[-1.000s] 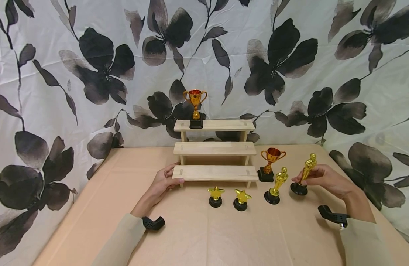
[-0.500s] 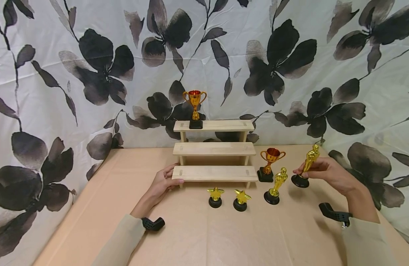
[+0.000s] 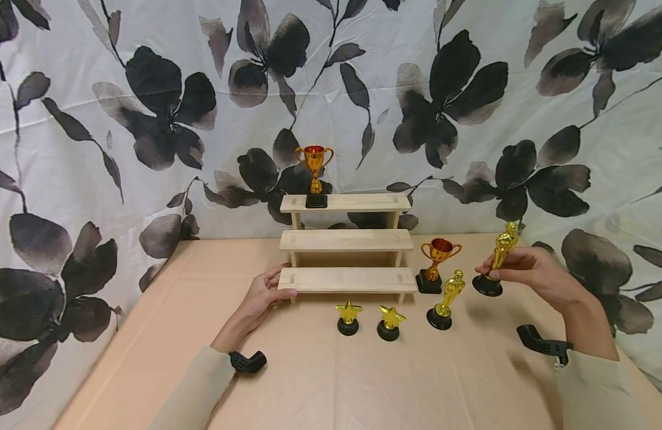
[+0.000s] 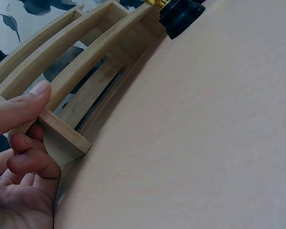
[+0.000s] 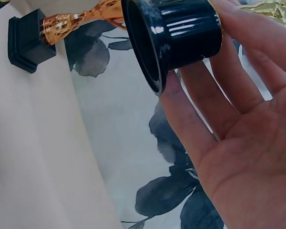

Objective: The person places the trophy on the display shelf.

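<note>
My right hand (image 3: 530,275) holds a gold figure statuette (image 3: 497,263) on a round black base (image 5: 174,38), lifted off the table at the right. My left hand (image 3: 266,292) grips the left end of the bottom step of a three-step wooden riser (image 3: 347,239); its thumb (image 4: 19,107) lies on top of the step. A gold cup trophy (image 3: 315,173) stands on the top step. A second cup trophy (image 3: 437,263), another figure statuette (image 3: 446,301) and two gold star trophies (image 3: 348,318) (image 3: 389,322) stand on the table in front.
A peach cloth covers the table (image 3: 331,370). A white curtain with dark flowers (image 3: 148,107) hangs behind and to both sides. The table's right edge (image 3: 637,370) runs close to my right forearm.
My right hand has raised the figure statuette off the table and carried it a little up and to the right. The left hand has stayed on the bottom step.
</note>
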